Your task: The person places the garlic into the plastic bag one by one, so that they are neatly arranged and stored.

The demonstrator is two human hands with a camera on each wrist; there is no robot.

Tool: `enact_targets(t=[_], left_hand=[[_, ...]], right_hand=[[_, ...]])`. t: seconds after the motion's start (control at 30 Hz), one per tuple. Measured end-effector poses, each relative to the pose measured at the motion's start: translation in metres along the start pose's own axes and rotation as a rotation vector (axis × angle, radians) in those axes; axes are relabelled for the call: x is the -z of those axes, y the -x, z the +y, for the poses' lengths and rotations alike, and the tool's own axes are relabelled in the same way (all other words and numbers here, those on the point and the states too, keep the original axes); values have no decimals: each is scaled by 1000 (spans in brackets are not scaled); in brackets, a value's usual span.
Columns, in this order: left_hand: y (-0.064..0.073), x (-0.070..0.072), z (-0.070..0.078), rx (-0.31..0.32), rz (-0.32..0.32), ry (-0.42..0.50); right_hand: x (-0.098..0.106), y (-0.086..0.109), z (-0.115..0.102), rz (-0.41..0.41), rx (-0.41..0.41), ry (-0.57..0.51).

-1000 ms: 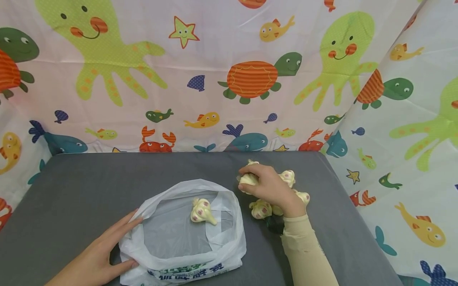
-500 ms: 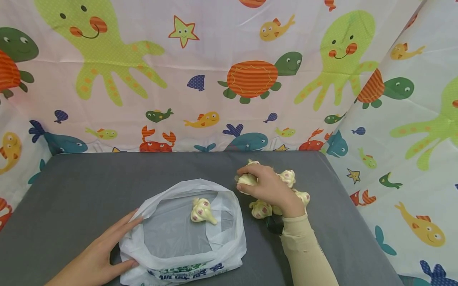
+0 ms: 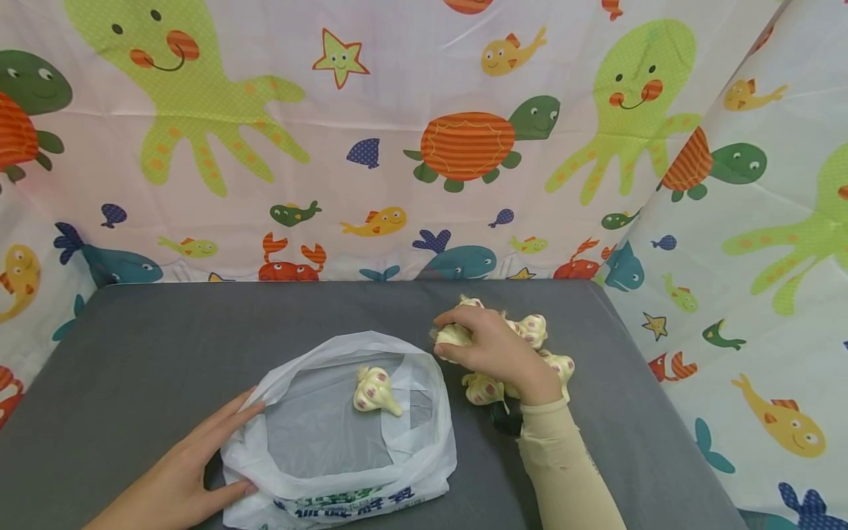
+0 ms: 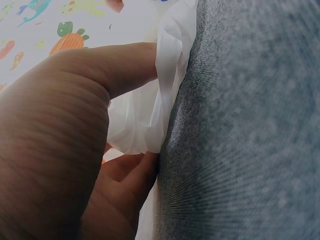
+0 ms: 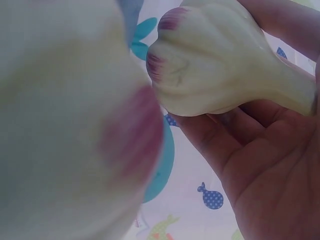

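Note:
My left hand holds the left side of a white plastic bag, thumb low at the front and fingers up at the rim. In the left wrist view the bag's film lies between thumb and fingers. One garlic bulb with purple marks lies inside the open bag. To the bag's right, my right hand grips a garlic bulb. The right wrist view shows this bulb between thumb and fingers, its stem toward the palm, with another blurred bulb close to the camera.
Several garlic bulbs sit around and under my right hand, among them one at the back right, one at the right and one in front. A grey cloth covers the table. Behind hangs a sea-animal curtain.
My right hand, with the garlic bulb in its grip, has shifted slightly left toward the bag. The left hand, the bag and the bulb inside it have stayed put.

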State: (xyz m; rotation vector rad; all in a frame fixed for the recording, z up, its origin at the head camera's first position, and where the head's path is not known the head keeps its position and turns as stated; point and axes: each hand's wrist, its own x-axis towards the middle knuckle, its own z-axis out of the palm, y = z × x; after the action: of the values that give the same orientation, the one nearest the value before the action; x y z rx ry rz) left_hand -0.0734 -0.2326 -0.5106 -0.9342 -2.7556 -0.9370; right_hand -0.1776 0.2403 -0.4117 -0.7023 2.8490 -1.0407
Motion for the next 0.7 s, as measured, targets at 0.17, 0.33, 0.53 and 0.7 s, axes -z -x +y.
enact_targets(t=[0.17,0.33,0.53,0.7], left_hand=[[-1,0,-1,-7,4,5],[-1,0,-1,-18,9,13],[0,0,-1,-13,6,14],[1,0,-1,-9,0,10]], right_hand=[[0,1,-3,-3,-9,-4],[-1,0,-3,-6,21,10],[-4,-2,-4,-11,67,33],[-6,-3,-7,-18,82,49]])
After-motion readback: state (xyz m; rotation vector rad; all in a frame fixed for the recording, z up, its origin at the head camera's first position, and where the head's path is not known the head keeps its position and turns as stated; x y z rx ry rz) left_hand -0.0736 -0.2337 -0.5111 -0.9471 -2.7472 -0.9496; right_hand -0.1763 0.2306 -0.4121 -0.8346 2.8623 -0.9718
